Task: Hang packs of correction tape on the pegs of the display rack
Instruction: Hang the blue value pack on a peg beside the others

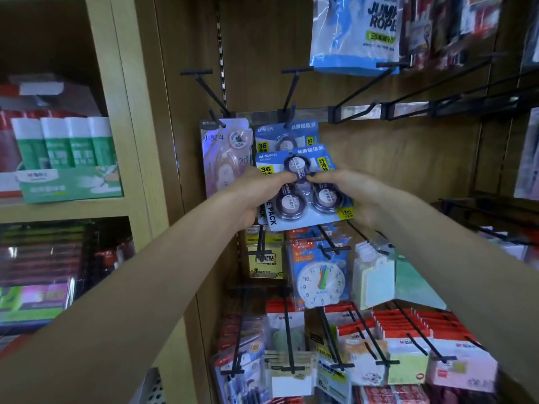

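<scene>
We hold the blue correction tape pack up before the display rack, left hand gripping its left edge, right hand its right, thumbs pinched near the middle so the stiff card stays flat and its top can meet the black wire peg. An identical hung pack dangles just behind it, a pink pack to its left. The clear, glossy blister domes over three round tape wheels; the card looks smooth and rigid.

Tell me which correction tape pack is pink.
The single-roller pack hanging on the leftmost peg; the hung pack beside it and the held three-roll pack are blue.
</scene>
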